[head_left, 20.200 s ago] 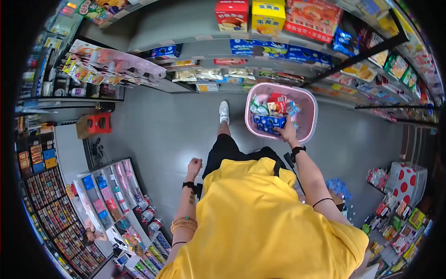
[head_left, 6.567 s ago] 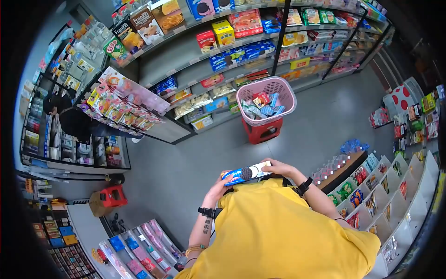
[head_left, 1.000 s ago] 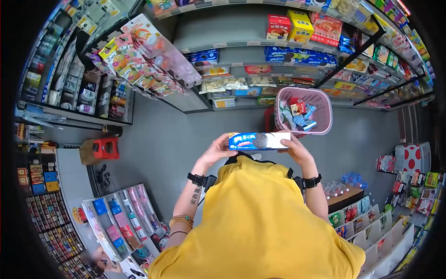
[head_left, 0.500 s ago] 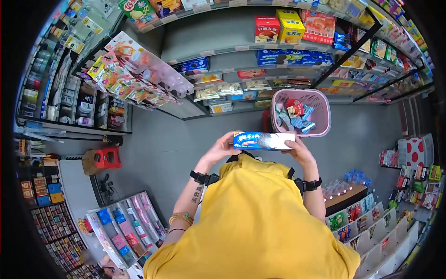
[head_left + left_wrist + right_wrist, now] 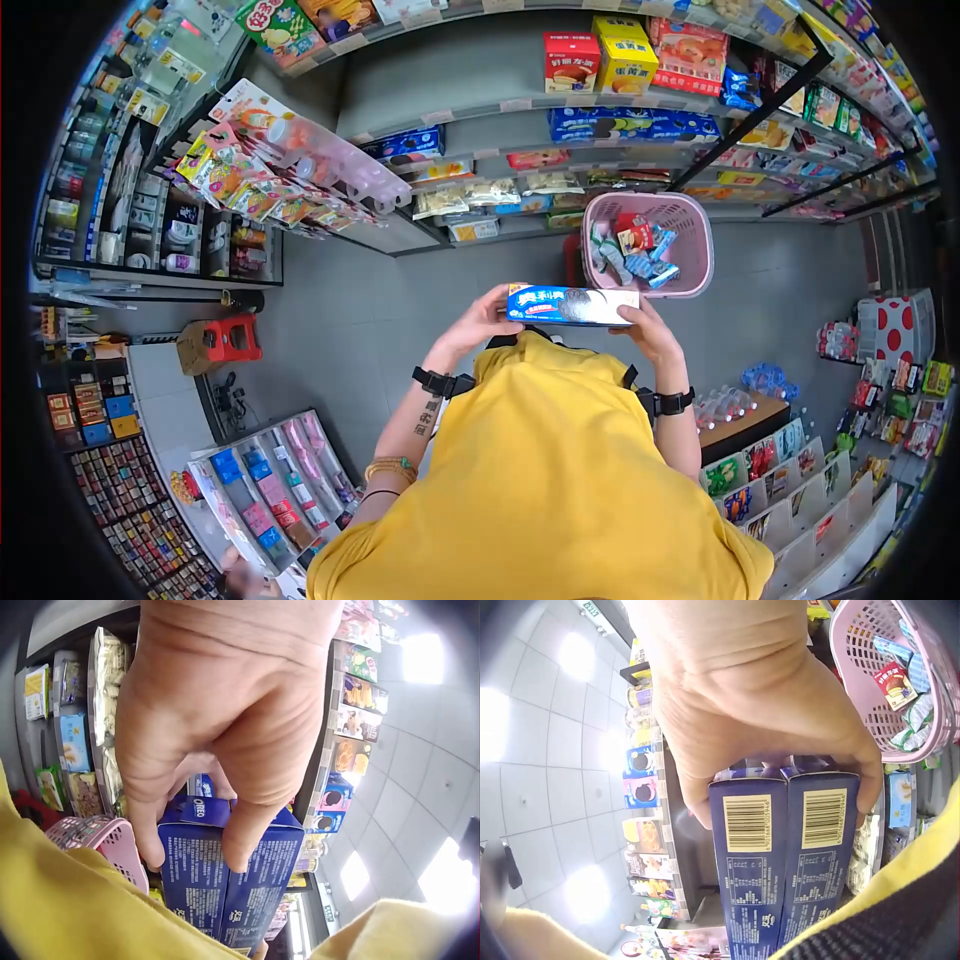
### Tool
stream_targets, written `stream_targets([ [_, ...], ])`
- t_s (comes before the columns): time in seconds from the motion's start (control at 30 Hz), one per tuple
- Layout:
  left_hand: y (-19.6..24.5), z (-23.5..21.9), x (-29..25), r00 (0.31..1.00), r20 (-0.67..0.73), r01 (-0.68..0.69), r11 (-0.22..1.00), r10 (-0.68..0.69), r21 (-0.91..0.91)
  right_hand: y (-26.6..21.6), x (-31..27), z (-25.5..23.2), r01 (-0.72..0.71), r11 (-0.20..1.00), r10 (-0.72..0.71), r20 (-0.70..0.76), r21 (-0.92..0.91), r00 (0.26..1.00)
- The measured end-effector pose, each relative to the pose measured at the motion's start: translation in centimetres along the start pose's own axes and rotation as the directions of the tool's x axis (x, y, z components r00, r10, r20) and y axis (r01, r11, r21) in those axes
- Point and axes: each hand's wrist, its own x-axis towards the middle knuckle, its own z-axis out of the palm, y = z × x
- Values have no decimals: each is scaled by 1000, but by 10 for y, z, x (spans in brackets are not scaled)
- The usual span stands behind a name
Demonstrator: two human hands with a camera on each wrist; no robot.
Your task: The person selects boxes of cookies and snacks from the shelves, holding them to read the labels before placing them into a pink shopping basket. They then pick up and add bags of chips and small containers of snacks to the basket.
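Pair of blue biscuit boxes held up side by side near the centre of the head frame, in front of the yellow shirt. A seam between two printed sides and two barcodes can be made out in the right wrist view.

Left end gripped by the left hand: fingers bent and parted just wide enough for the ends, thumb and fingertips pressed to opposite sides. Right end gripped likewise by the right hand, fingers curled over the outer edges. The boxes are supported from both ends, roughly level in the head view.

Pink basket placed right of centre, above the right hand in the frame, apart from the boxes. A red packet and blue packets are contained in it. Part of a red stool is seen at its left side. Similar blue boxes are shelved in the upper part of the frame.

Step in hand, as judged: boxes being held steady and perhaps looked over. For any move from here, even pressure would be called for at both ends, since the pair could slip apart at the seam if one side were slackened
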Motion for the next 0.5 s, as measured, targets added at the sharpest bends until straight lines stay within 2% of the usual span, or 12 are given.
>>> stream_targets([
  [0.17,-1,4,13,1000,-7,-17,1000,17,-6,-4,6,-12,-2,1000,2,-12,-10,1000],
  [0.5,3,11,31,999,5,49,998,-49,-34,-3,8,-29,-12,999,13,-35,34,999],
])
